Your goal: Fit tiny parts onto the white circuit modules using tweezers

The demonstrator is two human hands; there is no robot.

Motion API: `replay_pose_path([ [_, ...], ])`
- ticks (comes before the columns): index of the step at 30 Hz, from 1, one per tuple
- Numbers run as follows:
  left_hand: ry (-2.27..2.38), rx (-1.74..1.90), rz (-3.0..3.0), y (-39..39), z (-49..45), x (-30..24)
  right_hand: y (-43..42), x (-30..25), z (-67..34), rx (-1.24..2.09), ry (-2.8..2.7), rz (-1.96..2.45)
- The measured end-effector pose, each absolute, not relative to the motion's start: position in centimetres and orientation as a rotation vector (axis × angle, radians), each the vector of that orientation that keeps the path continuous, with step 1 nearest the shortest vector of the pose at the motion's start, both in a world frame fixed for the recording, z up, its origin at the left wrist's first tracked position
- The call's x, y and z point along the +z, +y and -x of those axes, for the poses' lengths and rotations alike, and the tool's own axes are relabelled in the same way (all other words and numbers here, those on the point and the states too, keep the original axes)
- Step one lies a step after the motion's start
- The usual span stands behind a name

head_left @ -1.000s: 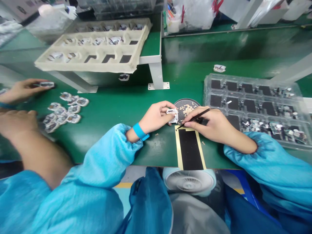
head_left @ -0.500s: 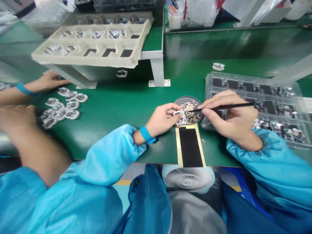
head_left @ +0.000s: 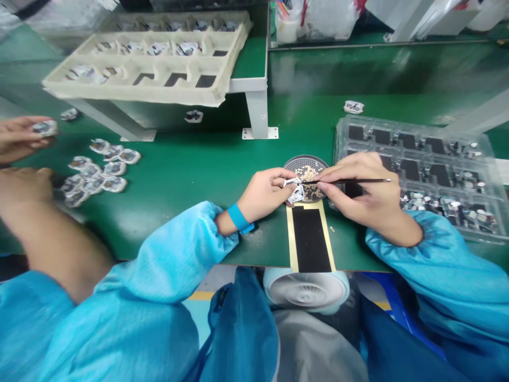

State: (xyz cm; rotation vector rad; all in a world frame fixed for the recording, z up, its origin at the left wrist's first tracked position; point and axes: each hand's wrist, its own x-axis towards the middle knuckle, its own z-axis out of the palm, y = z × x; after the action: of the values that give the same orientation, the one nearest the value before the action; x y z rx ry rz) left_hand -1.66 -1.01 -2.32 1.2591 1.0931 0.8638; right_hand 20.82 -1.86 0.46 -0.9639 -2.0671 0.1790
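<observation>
Between the thumb and fingers of my left hand is a small white plastic housing with dark parts inside. My right hand pinches dark tweezers, held nearly level, whose tips reach the housing's right edge. Whether the tips grip anything is too small to tell. Behind and below both hands sits a round grey perforated dish holding tiny beige and black pieces. A black pad with yellow borders lies just in front of the dish.
At right stands a clear compartment tray with small parts. A beige tray rests on a raised shelf at left. Several white housings are grouped at left, near a co-worker's hand holding another. One housing lies at the back.
My right hand has shifted left, bringing the tweezers' tips onto the housing. My left hand stays nearly still. The co-worker's far hand has moved left and now holds a housing up.
</observation>
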Motion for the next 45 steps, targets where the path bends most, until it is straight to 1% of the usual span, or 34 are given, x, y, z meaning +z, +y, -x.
replay_pose_path([
  [4, 1.082, 0.864, -1.263, -1.0, 1.7, -2.4, -1.9, 0.3, -20.8, 0.103, -2.118, 0.877],
  [10, 1.054, 0.876, -1.292, -1.0, 1.9, -2.7, -2.1, 0.5, -20.8, 0.118, -2.112, 0.835],
  [20, 1.028, 0.891, -1.326, -1.2, 2.3, -2.3, -2.0, 1.0, -21.4, 0.327, -2.042, 0.839],
  [32, 1.044, 0.925, -1.385, -1.3, 2.4, -1.6, -1.7, 1.0, -21.8, 0.408, -2.077, 0.824],
  [38, 1.026, 0.910, -1.239, -1.1, 2.3, -1.6, -1.7, 0.8, -21.7, 0.414, -2.049, 0.815],
  [45, 0.909, 0.772, -0.910, -1.3, 1.9, -0.9, -2.5, 0.1, -20.0, 0.375, -1.649, 0.908],
])
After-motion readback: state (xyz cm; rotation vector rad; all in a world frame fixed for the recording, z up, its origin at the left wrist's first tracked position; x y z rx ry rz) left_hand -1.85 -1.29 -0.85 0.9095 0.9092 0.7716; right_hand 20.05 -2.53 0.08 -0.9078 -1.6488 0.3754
